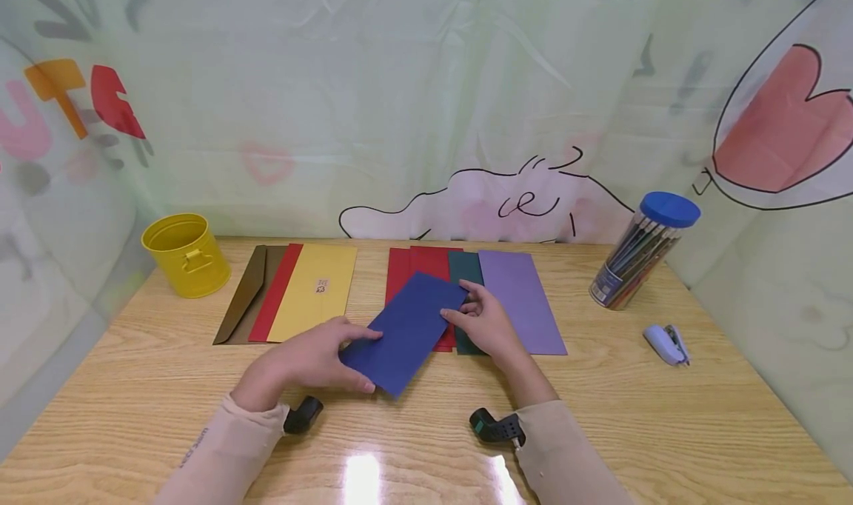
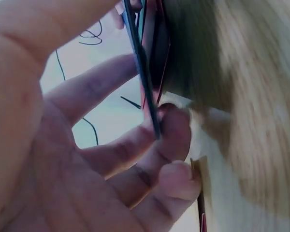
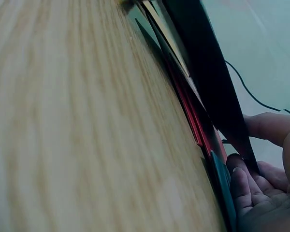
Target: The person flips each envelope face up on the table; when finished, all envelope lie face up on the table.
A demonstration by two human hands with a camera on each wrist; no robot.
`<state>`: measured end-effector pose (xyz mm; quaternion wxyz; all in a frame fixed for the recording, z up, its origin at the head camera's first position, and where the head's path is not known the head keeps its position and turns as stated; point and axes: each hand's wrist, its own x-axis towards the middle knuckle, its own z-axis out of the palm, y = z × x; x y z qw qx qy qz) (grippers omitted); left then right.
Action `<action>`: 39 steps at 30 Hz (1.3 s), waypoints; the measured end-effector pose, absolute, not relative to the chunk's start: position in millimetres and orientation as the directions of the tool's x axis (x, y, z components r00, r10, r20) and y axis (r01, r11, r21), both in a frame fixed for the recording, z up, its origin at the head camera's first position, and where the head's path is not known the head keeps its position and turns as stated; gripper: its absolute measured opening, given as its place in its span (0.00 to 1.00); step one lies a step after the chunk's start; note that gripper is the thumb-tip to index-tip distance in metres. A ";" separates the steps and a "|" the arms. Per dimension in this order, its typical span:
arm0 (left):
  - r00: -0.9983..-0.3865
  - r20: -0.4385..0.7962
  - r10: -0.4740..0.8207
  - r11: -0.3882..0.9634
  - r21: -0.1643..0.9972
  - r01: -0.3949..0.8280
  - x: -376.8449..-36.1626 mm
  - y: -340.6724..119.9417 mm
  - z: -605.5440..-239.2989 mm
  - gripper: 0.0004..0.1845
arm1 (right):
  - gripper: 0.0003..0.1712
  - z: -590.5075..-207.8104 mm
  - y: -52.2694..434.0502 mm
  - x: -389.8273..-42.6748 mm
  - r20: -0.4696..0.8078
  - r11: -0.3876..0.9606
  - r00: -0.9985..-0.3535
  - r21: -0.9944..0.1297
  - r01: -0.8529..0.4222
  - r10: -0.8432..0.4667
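A dark blue envelope point(image 1: 412, 331) is held aslant above the wooden table by both hands. My left hand point(image 1: 312, 358) grips its near left end, thumb on the near side and fingers around the edge. In the left wrist view the envelope point(image 2: 144, 72) shows edge-on between thumb and fingers. My right hand point(image 1: 492, 326) pinches the far right corner between thumb and curled fingers. Beneath it lie red envelopes point(image 1: 398, 268), partly hidden. A dark green envelope point(image 1: 469, 268) and a purple envelope point(image 1: 523, 301) lie beside them, close to the right hand.
On the left, a brown envelope point(image 1: 241, 301), a red envelope point(image 1: 275, 298) and a yellow envelope point(image 1: 316, 305) overlap. A yellow bucket point(image 1: 189, 261) stands at back left. At right are a blue-lidded tub of pencils point(image 1: 633, 257) and a small lilac stapler point(image 1: 665, 344). A printed curtain point(image 1: 400, 105) hangs behind.
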<state>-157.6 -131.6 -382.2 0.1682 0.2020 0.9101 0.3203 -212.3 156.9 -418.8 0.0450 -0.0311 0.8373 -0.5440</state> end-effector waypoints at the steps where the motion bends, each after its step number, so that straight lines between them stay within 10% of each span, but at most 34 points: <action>1: -0.860 -0.172 0.481 0.714 0.646 0.270 -157.6 -132.4 -381.8 0.40 | 0.42 -418.9 156.8 -212.2 -0.044 0.410 -0.994 -0.912 0.000 -0.097; 16: -0.805 0.010 0.594 0.600 0.661 0.450 -159.1 -142.9 -366.3 0.14 | 0.50 -418.6 156.9 -216.4 -0.068 0.282 -0.995 -0.958 0.045 -0.073; 24: -0.870 0.021 0.493 0.438 0.858 0.269 -158.9 -146.1 -354.7 0.44 | 0.50 -418.4 157.3 -215.1 -0.044 0.320 -0.993 -0.947 0.007 -0.107; 39: -0.829 -0.064 0.556 0.505 0.818 0.275 -165.4 -158.4 -366.8 0.34 | 0.37 -422.9 158.6 -212.9 -0.012 0.422 -0.987 -0.905 -0.057 -0.158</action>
